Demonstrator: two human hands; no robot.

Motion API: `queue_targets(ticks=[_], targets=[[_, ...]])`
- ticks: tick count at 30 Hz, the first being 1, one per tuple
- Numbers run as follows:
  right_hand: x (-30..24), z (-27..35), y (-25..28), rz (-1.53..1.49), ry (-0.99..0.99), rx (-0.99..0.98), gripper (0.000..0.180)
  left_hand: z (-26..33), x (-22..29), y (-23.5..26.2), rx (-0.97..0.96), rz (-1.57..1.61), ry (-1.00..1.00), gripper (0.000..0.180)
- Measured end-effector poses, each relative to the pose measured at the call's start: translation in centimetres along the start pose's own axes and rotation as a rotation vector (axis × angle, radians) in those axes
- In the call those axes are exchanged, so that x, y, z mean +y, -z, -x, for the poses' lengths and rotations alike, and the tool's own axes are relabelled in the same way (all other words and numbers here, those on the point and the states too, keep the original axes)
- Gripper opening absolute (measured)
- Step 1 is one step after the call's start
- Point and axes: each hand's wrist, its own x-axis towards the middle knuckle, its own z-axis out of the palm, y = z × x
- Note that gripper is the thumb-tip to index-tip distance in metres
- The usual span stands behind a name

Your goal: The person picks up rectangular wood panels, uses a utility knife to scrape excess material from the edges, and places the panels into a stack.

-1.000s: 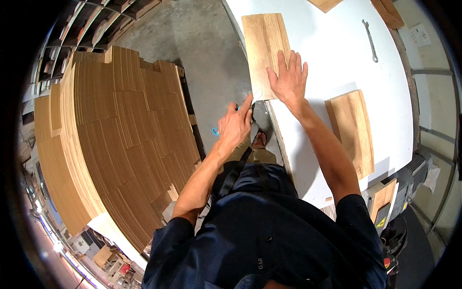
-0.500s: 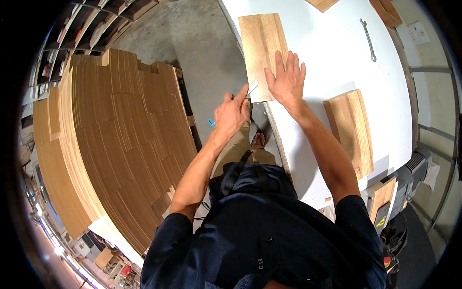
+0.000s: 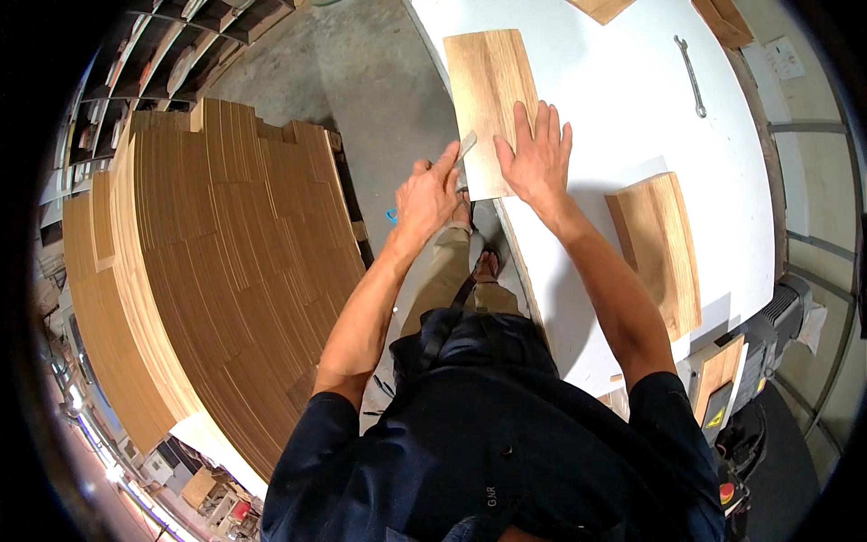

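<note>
— Two hands were on the job. Where was the wood panel (image 3: 488, 90)?

— It lay flat on the white counter (image 3: 623, 108), at the counter's left edge, its near end overhanging a little toward the person. The right hand (image 3: 535, 163) pressed down on its near right corner, fingers spread and flat, gripping nothing.

— And the left hand (image 3: 429, 194)?

— Its fingers were closed around a small metal tool (image 3: 465, 146), a file or blade as far as could be told, with the tip touching the panel's left edge near the near corner.

— Which way did the panel run?

— Its long axis pointed away from the person, leaning slightly left at the far end, and the grain ran the same way. The short ends faced the person and the far side of the counter.

— What could have gone wrong from there?

— Judging by the hold, only one corner was pinned, so a hard push from the tool could have swung the panel sideways. The tool could also have slipped off the thin edge toward the right hand's thumb just beside it.

— Anything else nearby?

— A second panel (image 3: 655, 244) to the right, a wrench (image 3: 691, 77) farther off, and a large stack of wood sheets (image 3: 217, 271) on the person's left.
</note>
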Motion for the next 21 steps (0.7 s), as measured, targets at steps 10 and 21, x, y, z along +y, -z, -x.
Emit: queue_targets(ticks=[10, 21], targets=[[-0.1, 0.0, -0.1, 0.032, 0.007, -0.003, 0.063, 0.7, 0.2, -0.1, -0.037, -0.002, 0.035, 0.045], [-0.2, 0.0, 0.1, 0.019, 0.029, 0.060, 0.061, 0.0, 0.8, 0.3, -0.049, 0.042, 0.091, 0.043]])
